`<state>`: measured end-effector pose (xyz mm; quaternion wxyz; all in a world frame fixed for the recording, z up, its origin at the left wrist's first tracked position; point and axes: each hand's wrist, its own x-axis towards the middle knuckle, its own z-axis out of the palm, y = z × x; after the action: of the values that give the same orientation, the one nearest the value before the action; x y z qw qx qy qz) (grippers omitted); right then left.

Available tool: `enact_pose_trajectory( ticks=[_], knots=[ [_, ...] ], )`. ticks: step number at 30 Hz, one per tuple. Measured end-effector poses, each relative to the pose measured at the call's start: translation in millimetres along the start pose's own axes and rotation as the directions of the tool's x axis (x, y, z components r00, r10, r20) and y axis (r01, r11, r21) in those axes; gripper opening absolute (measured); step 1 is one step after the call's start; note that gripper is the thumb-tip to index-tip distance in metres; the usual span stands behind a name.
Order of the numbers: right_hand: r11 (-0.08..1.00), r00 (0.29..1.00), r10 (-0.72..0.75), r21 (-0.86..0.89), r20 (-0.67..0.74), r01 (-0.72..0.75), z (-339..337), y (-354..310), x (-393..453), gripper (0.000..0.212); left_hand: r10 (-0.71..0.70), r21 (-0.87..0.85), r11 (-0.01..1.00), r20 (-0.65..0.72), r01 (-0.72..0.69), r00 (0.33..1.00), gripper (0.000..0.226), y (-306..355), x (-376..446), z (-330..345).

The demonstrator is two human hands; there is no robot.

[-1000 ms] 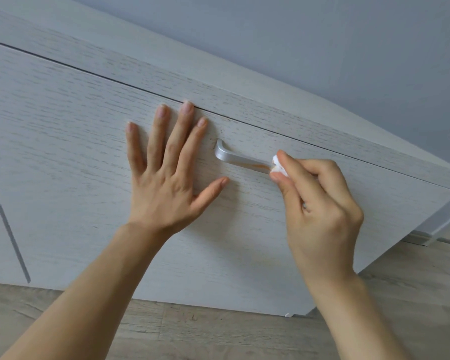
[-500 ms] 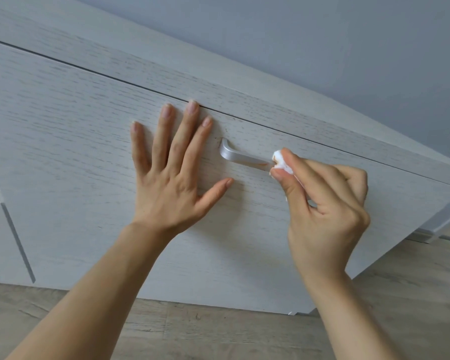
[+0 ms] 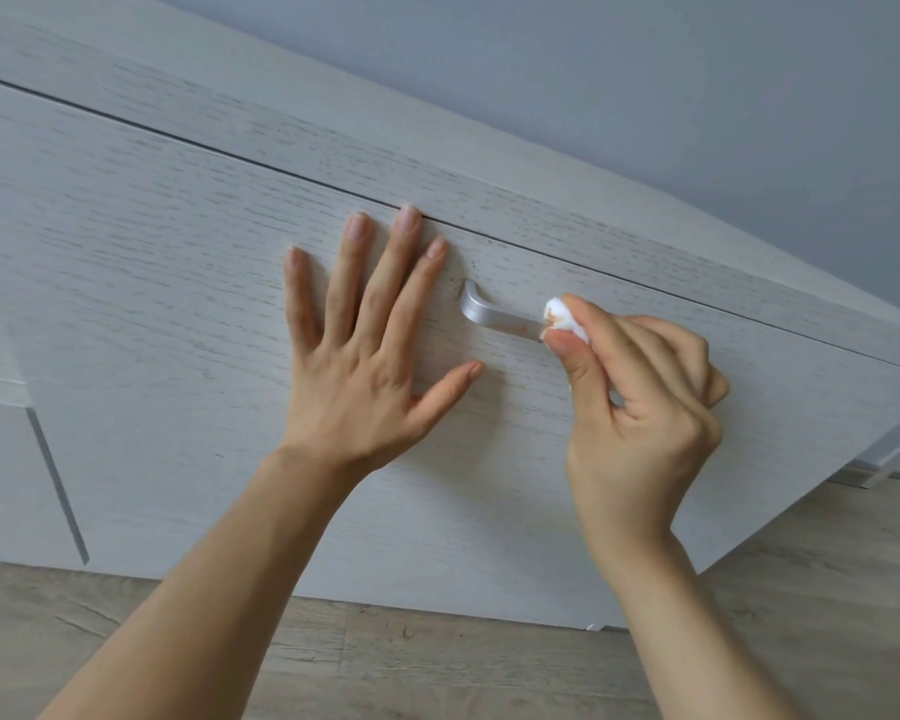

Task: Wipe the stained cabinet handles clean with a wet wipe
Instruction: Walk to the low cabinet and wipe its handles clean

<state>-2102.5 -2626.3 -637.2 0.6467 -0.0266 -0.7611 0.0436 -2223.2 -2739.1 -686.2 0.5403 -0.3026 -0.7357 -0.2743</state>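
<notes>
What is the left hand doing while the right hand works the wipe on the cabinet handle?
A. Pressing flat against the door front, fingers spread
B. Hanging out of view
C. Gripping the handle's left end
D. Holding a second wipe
A: the left hand lies flat with fingers spread on the cabinet door, left of the handle and not touching it, while the right hand pinches the wipe at the handle.

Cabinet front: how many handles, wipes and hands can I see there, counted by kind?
Handle: 1
Wet wipe: 1, with brown stains
Hands: 2, left hand flat on the door, right hand pinching the wipe
Total: 4
</notes>
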Motion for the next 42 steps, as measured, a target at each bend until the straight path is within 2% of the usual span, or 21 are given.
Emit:
enact_pose_trajectory(
  ticks=[6,10,13,22,26,33,37,42],
  knots=[
    [0.997,0.998,0.065,0.034,0.018,-0.065,-6,0,-1,0.017,0.020,-0.015,1.000,-0.029,-0.020,0.999,0.072,-2,-2,-4],
    [0.993,0.992,-0.089,-0.073,0.090,0.096,-13,8,2,0.020,0.061,-0.017,0.998,-0.050,-0.062,0.997,0.064,-11,-4,-6],
    [0.986,0.988,-0.142,-0.083,0.067,0.148,-5,0,4,0.019,0.052,-0.002,0.999,-0.034,-0.053,0.998,0.064,-15,-6,-6],
    [0.995,0.992,-0.104,0.014,0.066,0.103,4,-7,2,0.017,0.037,0.035,0.999,-0.019,-0.037,0.999,0.070,-15,-7,-2],
    [0.995,1.000,-0.005,0.100,0.008,0.004,-1,-3,-1,0.017,0.025,0.020,1.000,-0.029,-0.024,0.999,0.070,-11,-7,-1],
    [0.984,0.984,-0.172,-0.030,0.041,0.173,8,-12,-2,0.017,0.030,0.018,0.999,-0.047,-0.029,0.998,0.071,-12,-7,0],
    [0.977,0.985,-0.169,-0.126,0.035,0.173,4,-8,1,0.019,0.038,0.016,0.999,-0.050,-0.037,0.998,0.071,-13,-7,1],
    [0.974,0.982,-0.183,-0.128,0.037,0.186,8,-15,2,0.019,0.019,0.038,0.999,-0.052,-0.017,0.998,0.071,-12,-8,3]
  ],
)
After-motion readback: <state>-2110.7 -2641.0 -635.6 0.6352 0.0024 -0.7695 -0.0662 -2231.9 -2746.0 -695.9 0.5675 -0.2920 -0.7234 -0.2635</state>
